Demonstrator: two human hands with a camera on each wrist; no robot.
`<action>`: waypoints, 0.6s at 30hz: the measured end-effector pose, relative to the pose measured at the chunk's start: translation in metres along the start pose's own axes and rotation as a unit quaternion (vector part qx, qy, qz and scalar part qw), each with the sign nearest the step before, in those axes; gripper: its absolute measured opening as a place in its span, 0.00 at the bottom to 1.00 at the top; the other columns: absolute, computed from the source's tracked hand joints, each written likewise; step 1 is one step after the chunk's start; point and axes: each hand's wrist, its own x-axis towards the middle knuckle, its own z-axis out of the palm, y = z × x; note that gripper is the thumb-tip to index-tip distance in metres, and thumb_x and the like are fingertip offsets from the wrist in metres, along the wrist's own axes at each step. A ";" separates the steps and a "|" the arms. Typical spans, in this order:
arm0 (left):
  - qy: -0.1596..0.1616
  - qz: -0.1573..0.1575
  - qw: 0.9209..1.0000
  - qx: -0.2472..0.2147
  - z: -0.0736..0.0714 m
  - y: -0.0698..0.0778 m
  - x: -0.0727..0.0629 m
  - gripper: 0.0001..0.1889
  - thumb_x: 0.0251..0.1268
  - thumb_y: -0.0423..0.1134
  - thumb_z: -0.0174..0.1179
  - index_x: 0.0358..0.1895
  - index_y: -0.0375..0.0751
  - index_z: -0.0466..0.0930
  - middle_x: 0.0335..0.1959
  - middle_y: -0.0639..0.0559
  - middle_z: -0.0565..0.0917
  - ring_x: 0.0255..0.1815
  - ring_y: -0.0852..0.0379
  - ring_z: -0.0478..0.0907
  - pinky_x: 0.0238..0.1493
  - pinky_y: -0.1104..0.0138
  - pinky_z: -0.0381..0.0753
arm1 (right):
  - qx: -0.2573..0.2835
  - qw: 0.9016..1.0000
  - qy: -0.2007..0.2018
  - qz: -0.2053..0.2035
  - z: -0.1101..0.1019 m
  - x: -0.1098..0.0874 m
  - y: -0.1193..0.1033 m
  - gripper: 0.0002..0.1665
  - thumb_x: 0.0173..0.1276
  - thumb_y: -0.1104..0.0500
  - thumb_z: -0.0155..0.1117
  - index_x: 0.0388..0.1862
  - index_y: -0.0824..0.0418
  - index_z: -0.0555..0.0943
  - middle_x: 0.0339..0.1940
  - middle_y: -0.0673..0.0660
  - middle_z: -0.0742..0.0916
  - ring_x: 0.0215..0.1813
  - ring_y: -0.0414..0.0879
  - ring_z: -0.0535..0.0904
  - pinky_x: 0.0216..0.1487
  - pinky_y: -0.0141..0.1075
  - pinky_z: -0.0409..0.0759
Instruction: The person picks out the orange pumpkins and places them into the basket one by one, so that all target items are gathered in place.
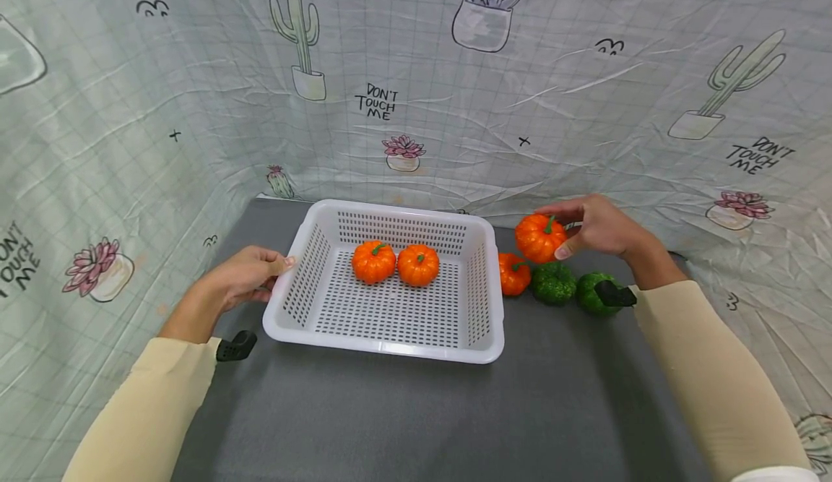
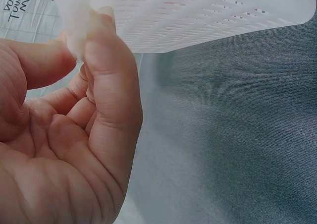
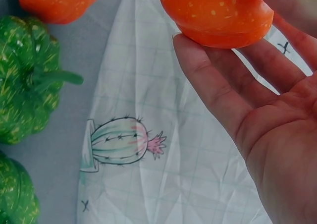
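Note:
My left hand (image 1: pixel 250 274) pinches the left rim of a white perforated plastic basket (image 1: pixel 390 348) between thumb and fingers; the left wrist view shows the rim between them. Inside the basket, two small orange pumpkins (image 1: pixel 373 262) sit side by side. To the right of the basket, my right hand (image 1: pixel 599 227) holds another orange pumpkin (image 1: pixel 538 238) by its sides, raised above the others. Below it, an orange pumpkin (image 1: pixel 513 277) lies against the basket's right side. Two green speckled pumpkins (image 1: pixel 552 284) stand beside that one, the farther partly hidden by the black wrist camera.
A dark grey table (image 1: pixel 416 417) lies under everything. White cloth (image 1: pixel 416 56) printed with cacti hangs behind and at both sides, close to the table's back edge. Black cameras (image 1: pixel 237 346) are worn at both wrists.

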 end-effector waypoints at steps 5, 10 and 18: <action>0.002 -0.001 1.000 0.002 0.000 0.000 -0.001 0.21 0.84 0.47 0.50 0.56 0.28 0.78 0.36 0.52 0.87 0.39 0.57 0.85 0.41 0.61 0.86 | 0.014 1.000 -0.009 -0.012 0.001 0.001 -0.006 0.46 0.50 0.65 0.86 0.71 0.62 0.79 0.61 0.69 0.86 0.55 0.52 0.87 0.48 0.32 0.86; 0.004 -0.002 1.000 0.006 0.000 0.000 0.000 0.22 0.85 0.47 0.50 0.56 0.27 0.78 0.36 0.52 0.86 0.38 0.57 0.84 0.40 0.60 0.86 | 0.034 0.999 -0.020 -0.031 0.003 0.002 -0.012 0.46 0.49 0.67 0.86 0.69 0.64 0.79 0.61 0.69 0.87 0.51 0.41 0.88 0.49 0.33 0.87; 0.004 -0.002 1.000 0.005 -0.001 0.000 -0.001 0.22 0.84 0.47 0.50 0.57 0.27 0.78 0.36 0.52 0.86 0.38 0.57 0.84 0.40 0.60 0.86 | 0.033 0.999 -0.033 -0.025 0.007 0.004 -0.022 0.45 0.50 0.66 0.86 0.69 0.62 0.80 0.61 0.68 0.87 0.55 0.54 0.88 0.48 0.35 0.88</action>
